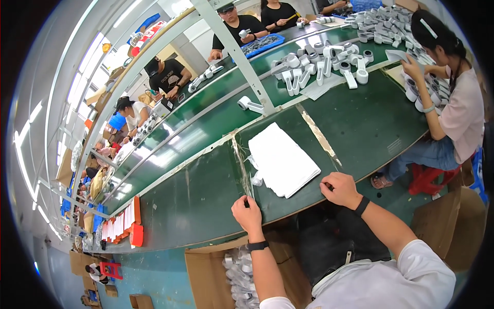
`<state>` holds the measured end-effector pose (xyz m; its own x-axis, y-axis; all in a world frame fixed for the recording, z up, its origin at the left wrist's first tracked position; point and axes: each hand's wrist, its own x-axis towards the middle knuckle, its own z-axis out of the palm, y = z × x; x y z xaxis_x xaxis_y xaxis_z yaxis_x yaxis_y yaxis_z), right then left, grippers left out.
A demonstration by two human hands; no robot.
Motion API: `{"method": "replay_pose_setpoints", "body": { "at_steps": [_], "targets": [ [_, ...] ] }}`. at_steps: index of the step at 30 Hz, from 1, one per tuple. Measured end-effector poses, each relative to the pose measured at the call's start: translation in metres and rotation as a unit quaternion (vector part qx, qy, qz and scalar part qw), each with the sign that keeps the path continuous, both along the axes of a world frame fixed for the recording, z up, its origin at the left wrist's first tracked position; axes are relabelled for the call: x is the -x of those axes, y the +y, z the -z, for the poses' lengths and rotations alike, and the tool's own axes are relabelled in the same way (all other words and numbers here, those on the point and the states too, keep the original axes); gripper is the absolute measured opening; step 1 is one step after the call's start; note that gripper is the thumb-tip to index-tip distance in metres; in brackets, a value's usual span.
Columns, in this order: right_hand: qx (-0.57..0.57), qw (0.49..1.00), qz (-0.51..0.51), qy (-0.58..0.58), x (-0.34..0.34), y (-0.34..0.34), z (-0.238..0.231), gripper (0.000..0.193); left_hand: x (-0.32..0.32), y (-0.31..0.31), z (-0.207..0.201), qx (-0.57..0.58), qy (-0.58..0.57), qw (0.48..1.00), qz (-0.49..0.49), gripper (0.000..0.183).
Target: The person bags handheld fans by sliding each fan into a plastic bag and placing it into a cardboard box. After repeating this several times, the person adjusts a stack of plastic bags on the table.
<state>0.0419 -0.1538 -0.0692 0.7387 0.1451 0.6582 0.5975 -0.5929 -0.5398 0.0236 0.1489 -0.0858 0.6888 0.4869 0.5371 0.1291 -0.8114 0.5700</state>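
Observation:
My left hand (247, 213) rests on the near edge of the green workbench (195, 195), fingers curled, close to a strip of worn tape. My right hand (339, 189) sits at the same edge further right, fingers curled under, nothing visible in it. A stack of white flat sheets or bags (282, 159) lies just beyond both hands. A small clear plastic scrap (256, 180) lies beside the stack. Both wrists wear black bands.
A cardboard box (231, 273) with wrapped white parts stands below my left arm. Several white cylindrical parts (319, 64) lie on the far belt. A person in a pink top (458, 113) sits at the right handling parts. Other workers sit along the far side.

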Motion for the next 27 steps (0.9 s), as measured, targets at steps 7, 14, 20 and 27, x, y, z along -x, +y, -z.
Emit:
{"method": "replay_pose_setpoints", "body": {
  "at_steps": [7,14,20,27],
  "targets": [
    [-0.009,1.0,0.014,0.009,0.002,0.001,0.003,0.008,0.003,-0.002,-0.001,0.015,0.001,1.0,0.011,0.015],
    [0.004,1.0,0.008,0.017,0.0,-0.003,0.005,0.008,0.0,0.004,0.004,0.044,-0.016,0.999,-0.006,0.014],
    [0.024,1.0,-0.002,-0.017,-0.001,-0.002,0.005,0.008,0.001,0.01,0.006,0.066,-0.006,0.996,-0.055,0.017],
    [0.038,0.999,-0.001,-0.018,-0.004,-0.01,0.006,0.008,-0.005,0.007,0.006,0.076,-0.01,0.996,-0.046,0.017]
  ]
}}
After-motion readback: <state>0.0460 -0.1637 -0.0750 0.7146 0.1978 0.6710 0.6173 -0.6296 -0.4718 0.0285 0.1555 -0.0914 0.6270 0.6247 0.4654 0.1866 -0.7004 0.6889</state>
